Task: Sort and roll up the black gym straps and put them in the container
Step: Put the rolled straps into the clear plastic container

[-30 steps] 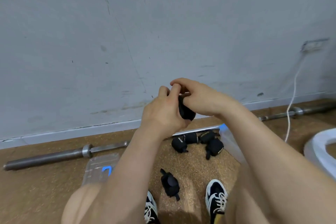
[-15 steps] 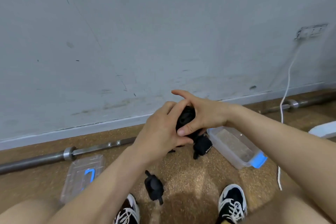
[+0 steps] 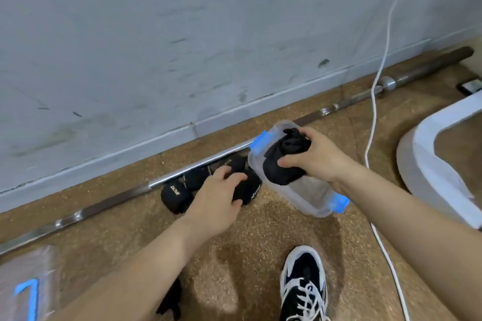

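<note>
Gym floor, steel barbell point(image 3: 365, 96) along wall, speckled rubber-cork flooring point(image 3: 273, 237)

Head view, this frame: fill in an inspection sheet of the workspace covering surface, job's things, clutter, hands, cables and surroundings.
Surface: speckled brown floor.
Job's things: rolled strap held at the open clear container; loose straps beside it; another strap near the bottom edge; lid at lower left.
Clutter: barbell along the wall.
Hands: right hand grips the rolled strap; left hand touches the loose straps.
Cables: white cable runs down the wall and across the floor.
Surroundings: scuffed grey wall; white curved object; one shoe.
</note>
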Available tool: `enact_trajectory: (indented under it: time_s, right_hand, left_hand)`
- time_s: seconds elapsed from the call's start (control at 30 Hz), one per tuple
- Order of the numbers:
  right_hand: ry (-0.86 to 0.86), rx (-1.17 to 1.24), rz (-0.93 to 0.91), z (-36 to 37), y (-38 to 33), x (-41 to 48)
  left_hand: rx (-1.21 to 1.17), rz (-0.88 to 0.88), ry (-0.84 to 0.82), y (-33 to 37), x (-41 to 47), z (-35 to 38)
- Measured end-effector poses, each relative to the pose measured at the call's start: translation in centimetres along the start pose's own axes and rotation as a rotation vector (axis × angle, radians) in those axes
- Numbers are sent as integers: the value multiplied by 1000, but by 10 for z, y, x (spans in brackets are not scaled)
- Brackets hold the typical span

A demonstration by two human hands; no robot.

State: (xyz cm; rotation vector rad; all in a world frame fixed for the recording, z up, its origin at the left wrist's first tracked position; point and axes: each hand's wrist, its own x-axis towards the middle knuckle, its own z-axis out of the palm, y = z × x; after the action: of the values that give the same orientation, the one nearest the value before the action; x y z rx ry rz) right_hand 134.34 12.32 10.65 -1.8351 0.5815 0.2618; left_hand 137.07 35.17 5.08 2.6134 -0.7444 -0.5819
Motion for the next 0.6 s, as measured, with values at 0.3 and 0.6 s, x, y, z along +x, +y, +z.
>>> enact_trajectory:
  time_s: [0.3, 0.6]
  right_hand:
    - [127, -374, 34, 4, 84, 60]
    - [110, -640, 26, 31, 125, 68]
  left_hand:
    - [-41, -52, -86, 9, 111, 57]
    - [-134, 37, -95, 31, 39, 99]
